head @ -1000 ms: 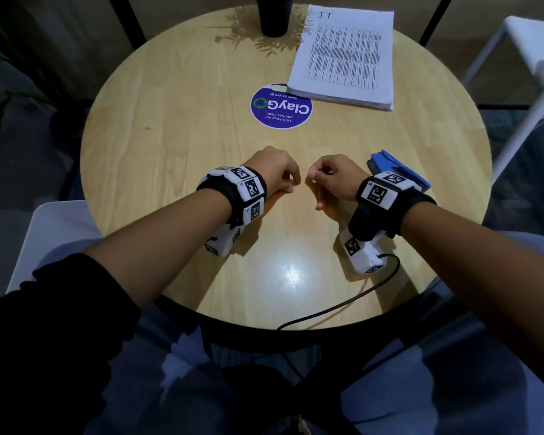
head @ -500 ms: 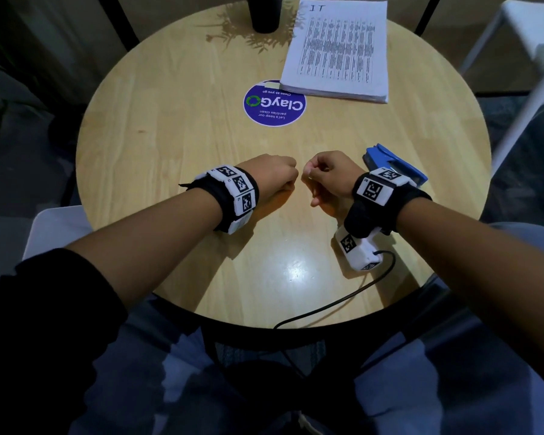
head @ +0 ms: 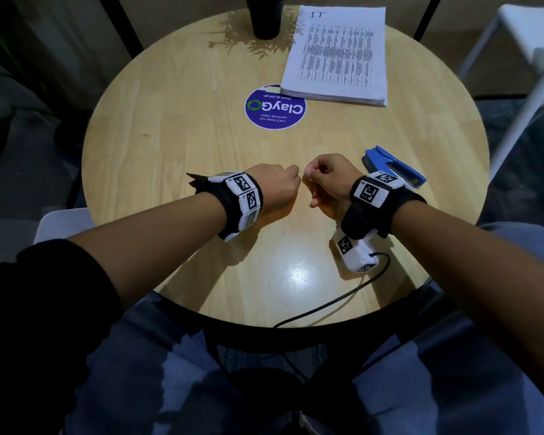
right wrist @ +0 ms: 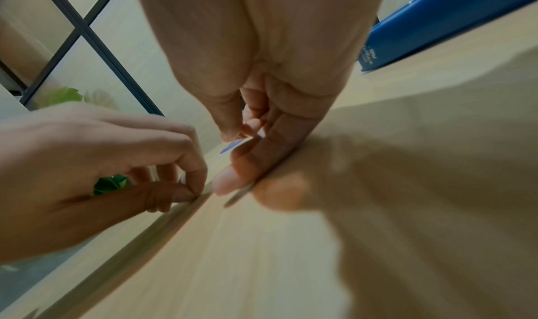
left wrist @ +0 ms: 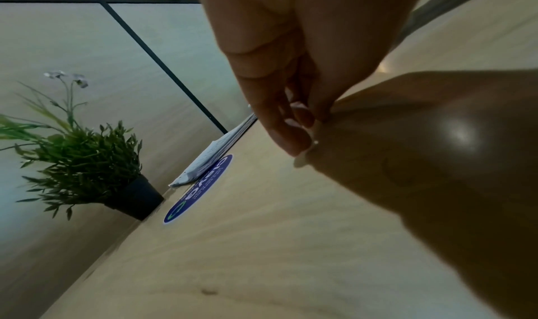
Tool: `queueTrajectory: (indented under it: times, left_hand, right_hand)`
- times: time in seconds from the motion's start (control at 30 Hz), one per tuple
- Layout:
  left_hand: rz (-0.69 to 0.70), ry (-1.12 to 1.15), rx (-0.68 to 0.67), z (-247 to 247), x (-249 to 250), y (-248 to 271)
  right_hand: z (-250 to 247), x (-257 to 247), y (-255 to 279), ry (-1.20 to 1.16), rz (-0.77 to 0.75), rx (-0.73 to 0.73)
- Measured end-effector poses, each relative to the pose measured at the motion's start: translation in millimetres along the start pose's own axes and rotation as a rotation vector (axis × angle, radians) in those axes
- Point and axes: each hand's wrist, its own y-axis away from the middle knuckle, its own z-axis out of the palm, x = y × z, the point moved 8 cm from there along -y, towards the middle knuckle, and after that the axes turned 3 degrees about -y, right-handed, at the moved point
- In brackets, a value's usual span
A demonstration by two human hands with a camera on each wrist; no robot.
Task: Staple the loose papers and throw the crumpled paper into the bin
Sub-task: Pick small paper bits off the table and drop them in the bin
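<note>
Here, on the round wooden tabletop (head: 170, 127), the left hand (head: 275, 186) rests near the middle of the near half, its fingers curled in to a loose fist with the thumb against the forefinger. In the right wrist view that hand (right wrist: 96, 163) shows nothing between its fingertips, so it appears to hold nothing. Toward the far edge, a little left of centre, stands a small black pot (head: 264, 17) with a green plant (left wrist: 78, 163), which the left wrist view shows with thin leaves and pale flowers. In front of the pot, a round blue sticker (head: 275, 107) marked ClayGo lies flat on the wood.

Just beside the left hand, knuckles nearly meeting it, the right hand (head: 330, 180) also sits curled on the tabletop, its little-finger side down on the wood. Whether its fingertips pinch something small cannot be told from these views; the right wrist view is blurred there.

At the far right of the tabletop lies the stack of printed papers (head: 338, 54), squared up, its near left corner overlapping the edge of the sticker. The blue stapler (head: 393, 166) lies just behind the right wrist, toward the right edge, partly hidden by the black wristband (head: 387, 202). A black cable (head: 336, 306) runs from the white wrist unit over the near edge. No crumpled paper or bin shows in any view.
</note>
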Motion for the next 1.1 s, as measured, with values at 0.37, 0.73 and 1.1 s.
queueTrajectory:
  times: [0.37, 0.73, 1.1]
  left_hand:
    - [-0.361, 0.625, -0.038, 17, -51, 1]
    - [-0.392, 0.734, 0.034, 14, -60, 13]
    - [-0.456, 0.887, 0.081, 13, -61, 11]
  right_hand:
    - [1, 3, -1, -0.023, 0.007, 0.007]
    - [1, 1, -1, 0.035, 0.019, 0.003]
    - [1, 1, -2, 0.055, 0.001, 0.012]
